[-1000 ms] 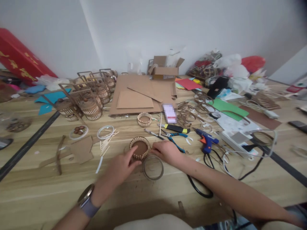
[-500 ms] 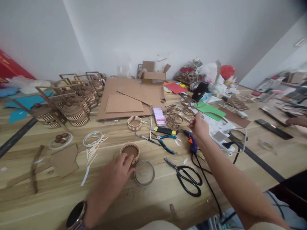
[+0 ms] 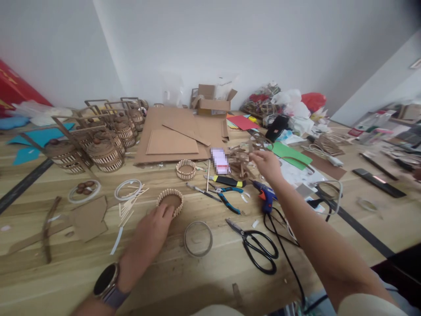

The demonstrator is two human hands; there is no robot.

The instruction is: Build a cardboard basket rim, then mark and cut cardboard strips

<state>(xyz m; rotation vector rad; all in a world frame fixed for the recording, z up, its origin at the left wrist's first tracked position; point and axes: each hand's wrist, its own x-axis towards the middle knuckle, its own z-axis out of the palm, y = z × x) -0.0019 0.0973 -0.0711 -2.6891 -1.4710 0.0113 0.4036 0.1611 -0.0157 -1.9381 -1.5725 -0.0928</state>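
My left hand (image 3: 153,230), with a watch on its wrist, grips the near left wall of a small round basket (image 3: 176,199). This basket has a brown base and a wall of short pale sticks; my fingers reach over its rim. Forward on the right, my right hand (image 3: 269,166) has its fingertips together at a tangle of thin brown strips (image 3: 241,164), apparently pinching one; motion blur hides the exact contact. A pale ring (image 3: 184,241) lies right of my left hand. Below my right hand is a blue glue gun (image 3: 267,202).
Black-handled scissors (image 3: 259,252), blue pliers (image 3: 230,204) and a yellow-black cutter (image 3: 228,181) lie mid-table. A second small basket (image 3: 186,173) sits near cardboard sheets (image 3: 171,142). Finished handled baskets (image 3: 105,156) crowd the left. The glue gun's cord (image 3: 289,259) runs to the front edge.
My left hand has shifted the small basket a little left and away from the pale ring. My right hand has moved left into the brown strips, which now look disturbed and blurred.
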